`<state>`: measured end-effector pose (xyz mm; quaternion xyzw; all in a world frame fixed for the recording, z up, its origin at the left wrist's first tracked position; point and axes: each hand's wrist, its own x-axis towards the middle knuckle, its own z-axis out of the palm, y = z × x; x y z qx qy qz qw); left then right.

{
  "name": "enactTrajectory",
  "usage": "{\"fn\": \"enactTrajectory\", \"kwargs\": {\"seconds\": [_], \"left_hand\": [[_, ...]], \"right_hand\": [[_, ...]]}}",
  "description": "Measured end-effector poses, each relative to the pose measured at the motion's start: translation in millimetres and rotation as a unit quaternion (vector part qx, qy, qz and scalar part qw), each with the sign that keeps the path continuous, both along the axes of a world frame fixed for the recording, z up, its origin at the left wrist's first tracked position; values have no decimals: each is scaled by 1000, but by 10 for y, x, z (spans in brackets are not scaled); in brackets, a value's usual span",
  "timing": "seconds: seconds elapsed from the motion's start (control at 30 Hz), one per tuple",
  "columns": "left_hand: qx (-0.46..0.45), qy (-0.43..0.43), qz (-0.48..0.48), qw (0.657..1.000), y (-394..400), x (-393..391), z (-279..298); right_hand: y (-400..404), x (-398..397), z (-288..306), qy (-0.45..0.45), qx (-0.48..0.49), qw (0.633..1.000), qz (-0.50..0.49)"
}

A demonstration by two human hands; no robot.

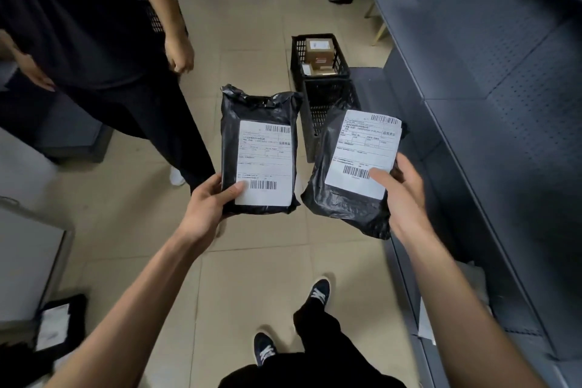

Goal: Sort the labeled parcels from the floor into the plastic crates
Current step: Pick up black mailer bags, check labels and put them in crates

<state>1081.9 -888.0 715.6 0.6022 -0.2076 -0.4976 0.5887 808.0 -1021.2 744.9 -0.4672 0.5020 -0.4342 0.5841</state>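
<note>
I hold two black plastic parcels with white barcode labels face up above the tiled floor. My left hand (209,203) grips the left parcel (259,123) by its lower left corner, thumb on the label. My right hand (400,190) holds the right parcel (343,198) by its right edge, thumb on the label's lower barcode. Beyond them two black plastic crates stand end to end on the floor. The far crate (297,53) contains brown cardboard boxes. The near crate (333,94) is partly hidden by the parcels, its contents unseen.
Another person in black (94,25) stands at the left, close to the parcels. Grey metal shelving (488,104) runs along the right. A labelled black parcel (59,321) lies at the lower left by a grey cabinet (28,249). My feet (319,293) are below.
</note>
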Motion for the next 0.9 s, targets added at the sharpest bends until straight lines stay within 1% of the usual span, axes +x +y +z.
{"fn": "enactTrajectory", "kwargs": {"seconds": [0.3, 0.43, 0.57, 0.7, 0.9], "left_hand": [[31, -27, -1, 999, -1371, 215, -68], [20, -37, -5, 999, -2003, 225, 3], [39, -20, 2, 999, -2465, 293, -44], [66, -15, 21, 997, -2937, 539, -160], [77, -9, 8, 997, -3700, 1118, -330]], "right_hand": [[-1459, 154, -203, -20, 15, 1000, -2], [-2085, 210, -283, -20, 28, 999, 8], [-2571, 344, -291, -12, 28, 999, 12], [-3031, 539, -317, -2, 21, 1000, 16], [-3703, 983, -469, 30, 24, 999, -5]]}}
